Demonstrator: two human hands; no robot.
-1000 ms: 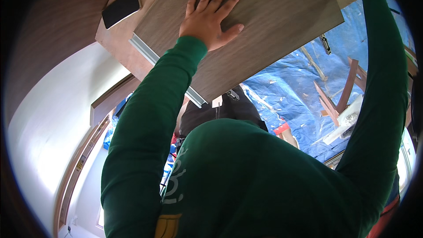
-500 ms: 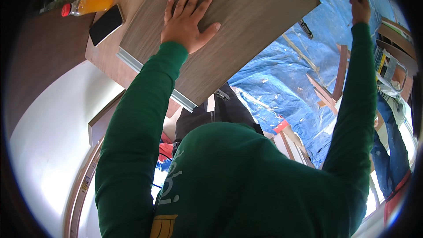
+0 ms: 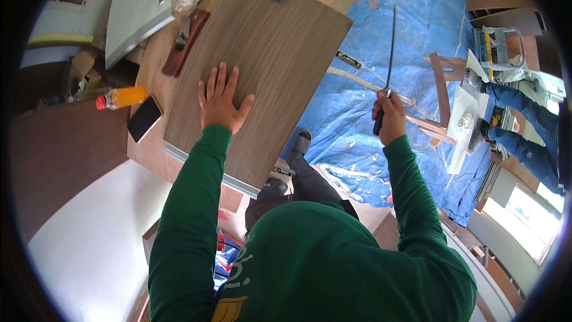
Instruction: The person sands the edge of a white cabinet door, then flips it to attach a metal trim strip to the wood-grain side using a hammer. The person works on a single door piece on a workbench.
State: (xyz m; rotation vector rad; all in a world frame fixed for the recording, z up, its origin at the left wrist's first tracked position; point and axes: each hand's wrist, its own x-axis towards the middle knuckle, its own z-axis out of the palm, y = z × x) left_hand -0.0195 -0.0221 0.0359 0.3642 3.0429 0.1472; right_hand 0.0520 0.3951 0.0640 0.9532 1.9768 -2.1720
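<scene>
L hand (image 3: 221, 102) flat, fingers spread, pressing wood-grain panel (image 3: 262, 71) at frame ctr-left, no grasp | R hand (image 3: 390, 120) fist closed on long thin file (image 3: 389, 53), ctr-right | panel: prob. stiff, thin, smooth/slippery; lift by long edges.

The person wears a dark green long-sleeved sweatshirt with a pale print and yellow patch, dark trousers and a grey shoe; both hands are bare.

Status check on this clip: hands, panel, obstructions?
Left hand flat on wood-grain panel. Right hand grips thin dark rod, off the panel. Panel surface bare.
</scene>
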